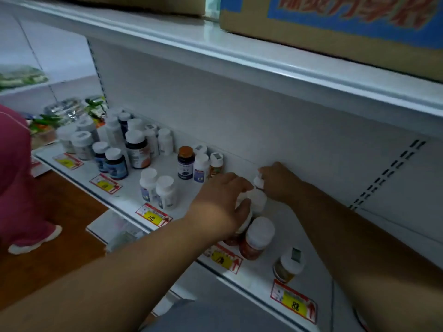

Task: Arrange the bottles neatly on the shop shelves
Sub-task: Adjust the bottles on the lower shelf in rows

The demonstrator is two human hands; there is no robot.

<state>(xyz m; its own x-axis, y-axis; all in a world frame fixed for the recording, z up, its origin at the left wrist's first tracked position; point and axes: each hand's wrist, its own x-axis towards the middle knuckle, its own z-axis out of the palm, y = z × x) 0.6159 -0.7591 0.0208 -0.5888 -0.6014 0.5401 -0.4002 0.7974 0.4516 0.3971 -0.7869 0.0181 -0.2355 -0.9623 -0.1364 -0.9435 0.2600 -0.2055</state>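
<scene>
— White caps under both palms. My left hand (221, 200) is curled over the top of a white-capped bottle (242, 221), fingers wrapped down around its lid. That one stands near the front of the shelf (282, 238).

— And your right?

— My right hand (279, 182) reaches further back, by the rear panel, fingers bent round a small white bottle (259, 184). Both grips are closed on something, neither hand is loose. The two bottles are just beside each other, my knuckles nearly meeting over them.

— What stands next to them?

— Touching the front bottle, on its right, is a red bottle (257, 238) with a white cap. Further right, apart from it, an amber bottle (288, 265) with a small tag on its lid. Red-and-yellow price tags (294, 303) sit along the shelf's front edge.

— And to the left?

— A pair of white bottles (159, 189) near the front, then a dark bottle (185, 162) with an orange cap and two smaller ones behind it by the back wall. Beyond that, a crowded cluster of bottles (115, 144), all upright, dark and pale mixed.

— Anything higher up?

— A cardboard box (335, 27) with blue print rests on the upper shelf. At far left, someone in pink (14, 176) stands on the wooden floor, white shoe showing.
</scene>
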